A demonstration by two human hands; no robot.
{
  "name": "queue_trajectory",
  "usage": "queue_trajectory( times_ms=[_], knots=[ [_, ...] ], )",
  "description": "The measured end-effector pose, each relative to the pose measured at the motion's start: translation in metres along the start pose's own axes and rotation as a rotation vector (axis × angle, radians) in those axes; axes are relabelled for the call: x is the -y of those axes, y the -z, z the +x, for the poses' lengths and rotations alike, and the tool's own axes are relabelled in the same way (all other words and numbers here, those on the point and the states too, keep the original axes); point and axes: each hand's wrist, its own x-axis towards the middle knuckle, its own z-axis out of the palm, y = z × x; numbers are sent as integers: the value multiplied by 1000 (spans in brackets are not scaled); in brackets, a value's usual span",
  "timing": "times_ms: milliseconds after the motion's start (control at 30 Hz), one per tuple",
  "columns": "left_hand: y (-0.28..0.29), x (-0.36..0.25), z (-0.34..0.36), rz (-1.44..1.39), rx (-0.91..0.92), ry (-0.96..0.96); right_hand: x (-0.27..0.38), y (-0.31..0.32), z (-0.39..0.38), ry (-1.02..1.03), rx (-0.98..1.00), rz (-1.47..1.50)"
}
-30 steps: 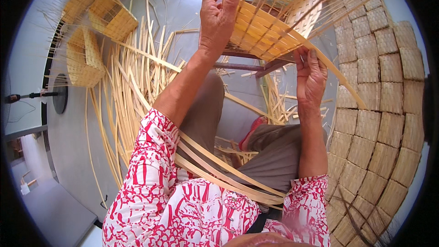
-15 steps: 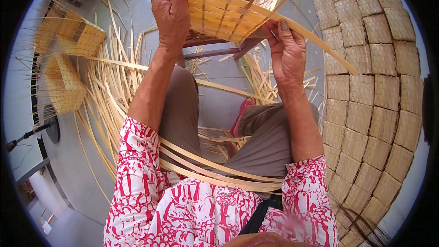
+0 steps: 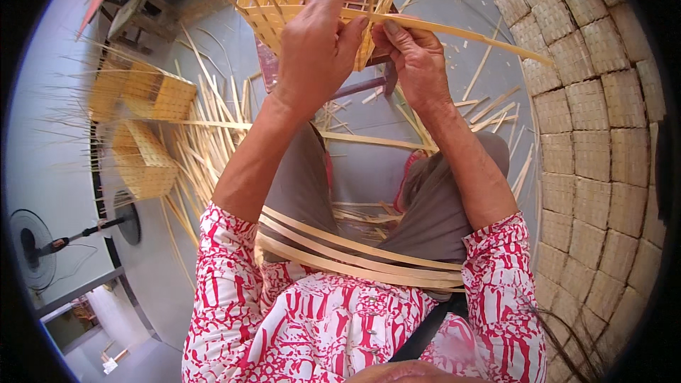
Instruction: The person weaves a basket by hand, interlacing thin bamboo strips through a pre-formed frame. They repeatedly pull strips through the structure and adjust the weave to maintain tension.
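Observation:
A partly woven bamboo basket (image 3: 266,25) with loose upright stakes stands before me at the top of the view, its upper part cut off. My left hand (image 3: 319,46) grips its near wall, thumb on the outside and some fingers hidden. Close beside it, my right hand (image 3: 420,64) pinches a flat bamboo strip (image 3: 468,30) between thumb and fingers. The strip runs along the basket's near side, and its free end sticks out to the right. Beneath the basket is a reddish-brown wooden stool (image 3: 355,89).
Several loose bamboo strips (image 3: 362,267) lie across my lap. More strips (image 3: 206,138) are heaped on the floor at left, near unfinished baskets (image 3: 145,163). A fan (image 3: 32,248) stands far left. Stacked woven pieces (image 3: 582,142) line the right side. A small stool (image 3: 142,18) is at upper left.
My left hand has moved right along the basket's near side, close to my right hand. The basket appears turned and further left. The view has shifted, showing more of the left side.

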Motion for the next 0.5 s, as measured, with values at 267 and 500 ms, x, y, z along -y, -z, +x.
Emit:
queue_trajectory(
  times_ms=[267,500],
  knots=[
    [6,15,0,-79,303,260,-25,-8,-4,47,2,-69],
    [7,17,-7,-42,310,310,-32,-10,-7,-31,25,0]
  ],
)
